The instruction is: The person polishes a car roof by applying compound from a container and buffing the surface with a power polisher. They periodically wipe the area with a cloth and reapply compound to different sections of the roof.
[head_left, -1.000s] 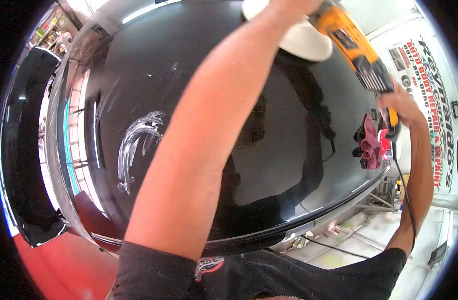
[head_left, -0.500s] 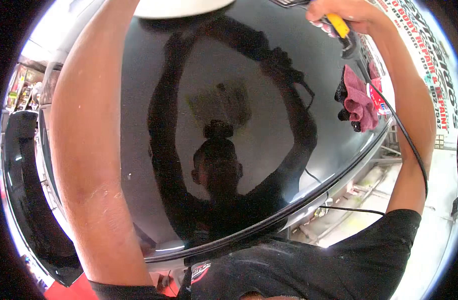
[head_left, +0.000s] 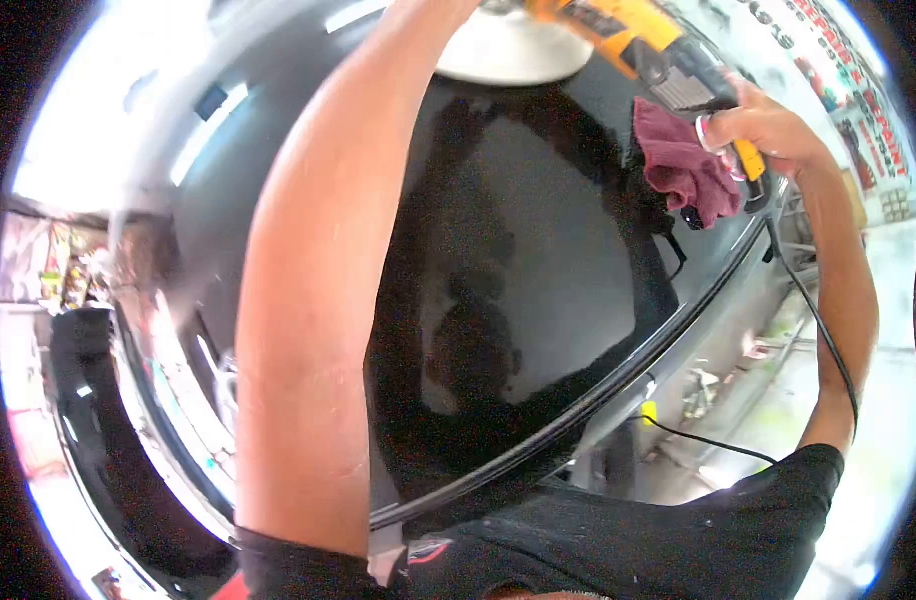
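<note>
My right hand (head_left: 768, 130) is closed round the rear handle of a yellow and black polisher (head_left: 628, 35). Its round white pad (head_left: 513, 55) lies on a glossy black car panel (head_left: 518, 190), which mirrors my head and arms. My left forearm (head_left: 323, 270) stretches up past the top edge, so the left hand is out of sight near the polisher's head. A power cord (head_left: 808, 300) runs down from the handle along my right arm. Just left of my right hand, a maroon cloth (head_left: 678, 165) rests on the panel.
The panel's edge with a dark rubber seal (head_left: 578, 420) curves in front of my body. Another black curved car part (head_left: 108, 430) stands at the left. A white banner with red and black lettering (head_left: 838, 60) is at the upper right.
In the view, the polisher and its pad have shifted right, and my right hand has come lower and farther right. More of the polisher's body shows, and my left forearm has swung right.
</note>
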{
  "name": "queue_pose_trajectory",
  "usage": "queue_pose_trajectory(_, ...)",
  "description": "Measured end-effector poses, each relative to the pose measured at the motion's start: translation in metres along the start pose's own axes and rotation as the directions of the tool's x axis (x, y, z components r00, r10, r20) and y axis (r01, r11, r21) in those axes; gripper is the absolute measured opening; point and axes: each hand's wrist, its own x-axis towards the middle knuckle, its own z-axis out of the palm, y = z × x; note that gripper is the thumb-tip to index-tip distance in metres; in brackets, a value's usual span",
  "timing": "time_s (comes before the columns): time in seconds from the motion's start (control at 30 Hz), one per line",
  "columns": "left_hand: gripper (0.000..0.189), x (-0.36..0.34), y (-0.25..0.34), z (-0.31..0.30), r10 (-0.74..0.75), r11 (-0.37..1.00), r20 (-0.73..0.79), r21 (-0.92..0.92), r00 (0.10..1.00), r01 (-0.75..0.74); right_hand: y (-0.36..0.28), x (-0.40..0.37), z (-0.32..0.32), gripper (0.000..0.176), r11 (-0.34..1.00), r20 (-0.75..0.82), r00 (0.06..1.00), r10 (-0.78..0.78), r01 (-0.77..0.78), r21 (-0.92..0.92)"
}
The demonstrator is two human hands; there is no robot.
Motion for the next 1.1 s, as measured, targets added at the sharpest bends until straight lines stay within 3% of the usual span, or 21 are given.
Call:
queue_pose_trajectory(0.07, 0.033, -0.004, -0.041, -0.007, 0.316, 0.873, 0.161, 0.337, 0.935, -0.353, 0.029, 0.002, 0.005, 0.095, 0.992, -0.027, 0.997, -0.073, 0.075, 0.101)
queue_pose_trajectory(0.1, 0.037, -0.015, -0.011, -0.053, -0.223, 0.968, 0.27, -0.054, 0.937, 0.246, 0.018, -0.007, 0.023, 0.094, 0.982, -0.031, 0.986, -0.164, 0.166, 0.085)
queue_pose_trajectory(0.13, 0.036, -0.031, 0.011, -0.079, -0.187, 0.977, 0.098, 0.119, 0.978, 0.175, -0.004, -0.022, 0.037, 0.076, 0.986, 0.106, 0.99, -0.09, 0.074, 0.15)
queue_pose_trajectory(0.17, 0.037, -0.035, 0.003, -0.101, -0.254, 0.967, 0.175, 0.081, 0.951, 0.243, -0.013, -0.026, 0.048, 0.056, 0.968, 0.177, 0.953, -0.246, 0.231, 0.101)
queue_pose_trajectory(0.2, 0.053, -0.039, -0.02, -0.119, -0.196, 0.972, 0.136, 0.154, 0.971, 0.175, -0.016, -0.028, 0.059, 0.043, 0.935, 0.206, 0.916, -0.345, 0.316, 0.162)
queue_pose_trajectory(0.23, 0.052, -0.047, -0.017, -0.145, -0.271, 0.954, 0.117, 0.166, 0.955, 0.251, -0.018, -0.029, 0.068, 0.039, 0.934, 0.273, 0.895, -0.352, 0.319, 0.159)
queue_pose_trajectory(0.27, 0.051, -0.056, -0.015, -0.171, -0.345, 0.929, 0.097, 0.175, 0.934, 0.325, -0.023, -0.032, 0.077, 0.072, 0.96, 0.346, 0.896, -0.28, 0.258, 0.109)
queue_pose_trajectory(0.33, 0.041, -0.072, 0.016, -0.218, -0.494, 0.864, 0.085, 0.159, 0.865, 0.478, -0.038, -0.037, 0.108, 0.072, 0.948, 0.356, 0.879, -0.317, 0.306, 0.089)
queue_pose_trajectory(0.5, 0.027, -0.082, 0.004, -0.264, -0.52, 0.849, 0.063, 0.149, 0.852, 0.507, -0.041, -0.039, 0.151, 0.078, 0.894, 0.275, 0.866, -0.418, 0.446, -0.045)
queue_pose_trajectory(0.57, 0.025, -0.074, 0.005, -0.254, -0.501, 0.856, 0.072, 0.188, 0.863, 0.481, -0.028, -0.038, 0.158, 0.08, 0.896, 0.225, 0.876, -0.426, 0.443, -0.03)
queue_pose_trajectory(0.67, 0.026, -0.058, 0.006, -0.213, -0.466, 0.883, 0.127, 0.126, 0.876, 0.452, -0.026, -0.045, 0.133, 0.081, 0.944, 0.208, 0.926, -0.315, 0.328, -0.032)
queue_pose_trajectory(0.73, 0.025, -0.043, 0.004, -0.173, -0.435, 0.9, 0.174, 0.12, 0.884, 0.419, -0.02, -0.047, 0.115, 0.074, 0.959, 0.134, 0.95, -0.281, 0.284, -0.008)
queue_pose_trajectory(0.83, 0.034, -0.019, 0.02, -0.113, -0.397, 0.916, 0.243, 0.166, 0.885, 0.366, 0.002, -0.04, 0.092, 0.069, 0.932, 0.082, 0.942, -0.325, 0.305, 0.198)
queue_pose_trajectory(0.87, 0.034, -0.012, -0.014, -0.082, -0.16, 0.987, 0.205, -0.001, 0.966, 0.164, 0.01, -0.036, 0.088, 0.068, 0.942, 0.008, 0.958, -0.287, 0.28, 0.187)
queue_pose_trajectory(0.9, 0.036, -0.006, -0.011, -0.063, -0.133, 0.99, 0.226, -0.018, 0.965, 0.141, 0.016, -0.033, 0.083, 0.068, 0.95, -0.063, 0.965, -0.254, 0.261, 0.174)
queue_pose_trajectory(0.93, 0.041, 0.0, 0.018, -0.058, -0.317, 0.948, 0.298, 0.072, 0.901, 0.31, 0.014, -0.034, 0.077, 0.068, 0.955, -0.075, 0.975, -0.21, 0.221, 0.199)
queue_pose_trajectory(0.97, 0.035, 0.009, 0.007, -0.039, -0.286, 0.957, 0.299, 0.045, 0.911, 0.286, 0.012, -0.032, 0.071, 0.069, 0.957, -0.088, 0.981, -0.171, 0.187, 0.221)
queue_pose_trajectory(1.0, 0.036, 0.016, -0.019, -0.012, -0.132, 0.99, 0.23, -0.02, 0.964, 0.14, 0.012, -0.025, 0.066, 0.071, 0.951, -0.083, 0.98, -0.184, 0.198, 0.237)
queue_pose_trajectory(1.03, 0.037, 0.024, -0.016, -0.007, -0.279, 0.96, 0.231, 0.039, 0.932, 0.277, 0.007, -0.015, 0.057, 0.072, 0.945, -0.079, 0.976, -0.205, 0.218, 0.246)
queue_pose_trajectory(1.07, 0.038, 0.032, -0.007, -0.012, -0.454, 0.873, 0.358, -0.007, 0.816, 0.488, 0.004, -0.003, 0.05, 0.075, 0.969, -0.087, 0.987, -0.135, 0.15, 0.197)
queue_pose_trajectory(1.1, 0.035, 0.038, -0.041, 0.006, -0.302, 0.946, 0.242, 0.194, 0.922, 0.259, -0.014, 0.0, 0.049, 0.076, 0.961, -0.083, 0.984, -0.156, 0.171, 0.218)
